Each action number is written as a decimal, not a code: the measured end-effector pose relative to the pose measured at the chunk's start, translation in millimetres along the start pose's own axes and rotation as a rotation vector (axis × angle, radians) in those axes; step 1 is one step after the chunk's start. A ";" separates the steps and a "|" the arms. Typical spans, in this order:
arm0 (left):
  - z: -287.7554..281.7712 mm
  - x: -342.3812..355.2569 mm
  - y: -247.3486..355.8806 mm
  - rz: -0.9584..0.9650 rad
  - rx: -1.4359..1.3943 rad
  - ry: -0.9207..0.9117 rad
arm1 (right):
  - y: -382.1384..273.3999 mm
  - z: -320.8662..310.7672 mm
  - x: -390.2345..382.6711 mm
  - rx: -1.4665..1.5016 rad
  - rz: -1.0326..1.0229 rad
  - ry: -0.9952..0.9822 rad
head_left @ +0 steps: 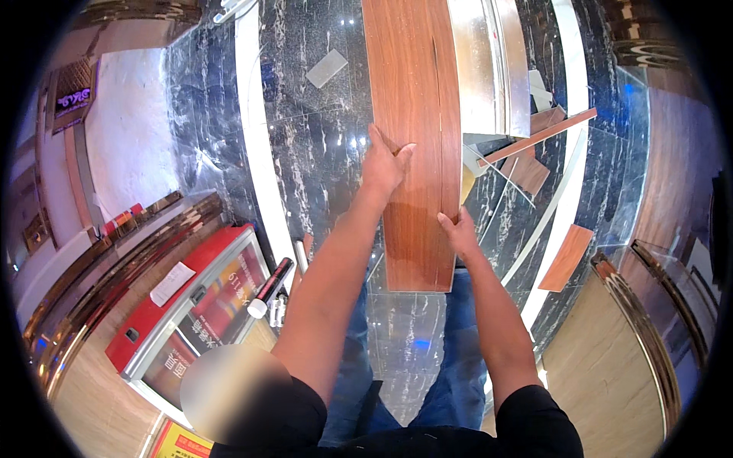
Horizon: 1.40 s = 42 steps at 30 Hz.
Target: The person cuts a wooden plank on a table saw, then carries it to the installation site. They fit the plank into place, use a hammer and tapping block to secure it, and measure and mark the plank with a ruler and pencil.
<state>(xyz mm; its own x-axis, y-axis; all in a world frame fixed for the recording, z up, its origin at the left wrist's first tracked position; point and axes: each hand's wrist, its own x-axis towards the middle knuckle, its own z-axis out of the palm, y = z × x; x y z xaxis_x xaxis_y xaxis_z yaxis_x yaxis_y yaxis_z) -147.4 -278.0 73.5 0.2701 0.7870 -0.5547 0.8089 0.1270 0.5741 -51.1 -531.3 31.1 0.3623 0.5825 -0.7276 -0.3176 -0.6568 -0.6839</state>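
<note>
A long reddish-brown wooden plank (408,91) runs from the top of the view down to just above my knees. My left hand (384,164) lies on its left edge with the thumb across the face, gripping it. On the plank's right edge, lower down, my right hand (460,233) holds it with the fingers curled around the side. The plank hangs over a glossy black marble floor (321,153) with white veins.
A metal-framed panel (492,69) lies right of the plank. Wood offcuts (566,258), a thin strip (538,137) and a grey tile piece (326,68) lie on the floor. A red display stand (191,305) and a sealant tube (271,288) sit at lower left.
</note>
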 end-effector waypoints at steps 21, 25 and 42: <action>-21.1 113.4 28.4 0.019 -0.264 0.122 | 32.8 -1.6 -26.2 -0.049 -0.008 -0.011; -19.5 117.7 27.5 0.031 -0.287 0.003 | 38.0 -4.8 -33.3 -0.124 0.027 -0.014; -16.7 95.0 24.1 -0.027 -0.145 0.004 | -47.7 -4.7 35.6 0.021 0.009 0.012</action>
<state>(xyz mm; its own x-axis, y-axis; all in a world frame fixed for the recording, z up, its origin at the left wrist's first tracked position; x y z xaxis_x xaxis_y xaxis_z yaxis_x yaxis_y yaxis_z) -111.0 -190.1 44.7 0.2473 0.7845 -0.5687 0.7316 0.2336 0.6404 -18.9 -481.5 38.1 0.3694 0.5709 -0.7333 -0.3392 -0.6518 -0.6783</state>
